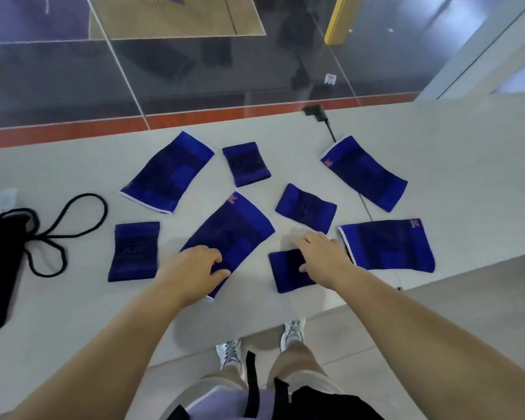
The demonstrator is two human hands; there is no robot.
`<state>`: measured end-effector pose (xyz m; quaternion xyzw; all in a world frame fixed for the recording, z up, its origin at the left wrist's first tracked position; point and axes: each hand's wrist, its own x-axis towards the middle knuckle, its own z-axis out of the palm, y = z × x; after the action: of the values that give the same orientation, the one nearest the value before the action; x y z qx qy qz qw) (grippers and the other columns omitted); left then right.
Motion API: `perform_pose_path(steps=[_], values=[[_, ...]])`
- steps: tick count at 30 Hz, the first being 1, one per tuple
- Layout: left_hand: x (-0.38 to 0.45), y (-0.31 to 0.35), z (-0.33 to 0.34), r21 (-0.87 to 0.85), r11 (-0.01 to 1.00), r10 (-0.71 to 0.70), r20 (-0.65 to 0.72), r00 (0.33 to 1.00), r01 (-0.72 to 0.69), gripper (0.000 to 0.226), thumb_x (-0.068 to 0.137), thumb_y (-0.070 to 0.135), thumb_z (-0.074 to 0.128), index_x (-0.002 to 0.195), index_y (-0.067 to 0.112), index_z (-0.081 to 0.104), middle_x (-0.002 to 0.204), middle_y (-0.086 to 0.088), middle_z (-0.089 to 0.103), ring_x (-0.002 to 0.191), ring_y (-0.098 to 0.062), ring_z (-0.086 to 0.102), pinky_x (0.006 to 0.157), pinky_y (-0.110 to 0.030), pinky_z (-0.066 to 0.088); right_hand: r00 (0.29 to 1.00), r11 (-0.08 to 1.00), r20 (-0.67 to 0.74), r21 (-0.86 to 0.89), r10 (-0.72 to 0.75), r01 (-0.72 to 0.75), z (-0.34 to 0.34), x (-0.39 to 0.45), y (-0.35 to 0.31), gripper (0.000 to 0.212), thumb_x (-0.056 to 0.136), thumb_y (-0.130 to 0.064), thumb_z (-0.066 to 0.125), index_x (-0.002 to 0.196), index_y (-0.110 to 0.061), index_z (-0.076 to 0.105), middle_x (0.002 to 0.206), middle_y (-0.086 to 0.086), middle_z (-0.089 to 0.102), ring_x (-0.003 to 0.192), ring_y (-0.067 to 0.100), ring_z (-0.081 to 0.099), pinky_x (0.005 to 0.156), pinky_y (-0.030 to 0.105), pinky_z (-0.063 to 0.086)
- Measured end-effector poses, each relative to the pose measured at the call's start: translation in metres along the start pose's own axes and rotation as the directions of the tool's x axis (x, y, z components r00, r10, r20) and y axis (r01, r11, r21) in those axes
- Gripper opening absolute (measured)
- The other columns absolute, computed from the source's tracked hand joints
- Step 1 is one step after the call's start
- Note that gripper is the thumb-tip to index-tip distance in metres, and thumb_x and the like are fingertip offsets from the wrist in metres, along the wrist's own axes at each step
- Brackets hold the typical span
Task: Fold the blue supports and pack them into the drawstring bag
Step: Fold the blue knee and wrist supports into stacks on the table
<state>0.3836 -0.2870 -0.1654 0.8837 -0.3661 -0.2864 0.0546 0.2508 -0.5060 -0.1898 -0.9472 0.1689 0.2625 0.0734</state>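
Observation:
Several blue supports lie flat on the white table (pixel 437 140). My left hand (pixel 196 266) rests on the near end of a long centre support (pixel 234 234), fingers curled at its edge. My right hand (pixel 322 253) lies flat, palm down, over the far right part of a small support (pixel 287 272). Other long supports lie at the far left (pixel 167 172), far right (pixel 364 174) and near right (pixel 388 245). Small ones lie at the left (pixel 135 251), the far middle (pixel 246 163) and the middle right (pixel 305 207). The black drawstring bag (pixel 0 262) lies at the left edge, cords (pixel 70 234) looped toward the supports.
A black cable (pixel 325 122) runs from a plug at the table's far edge toward the right supports. Beyond the table stands a glass wall. The near table edge is just above my shoes (pixel 231 353) on a tiled floor.

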Motion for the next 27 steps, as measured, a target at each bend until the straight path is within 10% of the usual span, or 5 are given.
perform_pose_path(steps=[9,15,27], values=[[0.024,0.030,0.003,-0.074,0.994,-0.078,-0.002,0.997,0.078,0.033,0.090,0.047,0.049,0.113,0.024,0.057,0.100,0.012,0.054,0.089,-0.009,0.051,0.079,-0.027,0.048,0.995,0.970,0.066,0.237,-0.073,0.055,-0.031,0.008,0.035,0.017,0.092,-0.025,0.056,0.109,-0.023,0.058,0.103,-0.002,0.063,0.090,0.021,0.059,0.081,0.039,0.050],[0.049,0.080,-0.004,-0.148,0.984,-0.105,-0.040,0.994,0.098,0.028,0.090,0.044,0.050,0.105,0.024,0.060,0.096,0.010,0.060,0.085,-0.010,0.056,0.076,-0.031,0.052,0.987,0.891,-0.158,0.447,-0.007,0.078,-0.060,-0.004,0.095,0.015,0.093,-0.022,0.055,0.108,-0.020,0.057,0.096,-0.008,0.061,0.092,0.017,0.058,0.079,0.031,0.048],[0.124,0.164,0.038,-0.004,1.000,-0.009,0.053,0.999,0.009,0.053,0.099,0.026,0.032,0.150,0.021,0.015,0.159,0.001,0.007,0.144,-0.027,0.009,0.114,-0.041,0.029,0.976,0.860,-0.207,0.508,0.070,0.046,-0.077,0.015,0.182,0.028,0.095,-0.019,0.054,0.123,-0.017,0.055,0.104,-0.011,0.053,0.095,0.009,0.052,0.080,0.021,0.039]])
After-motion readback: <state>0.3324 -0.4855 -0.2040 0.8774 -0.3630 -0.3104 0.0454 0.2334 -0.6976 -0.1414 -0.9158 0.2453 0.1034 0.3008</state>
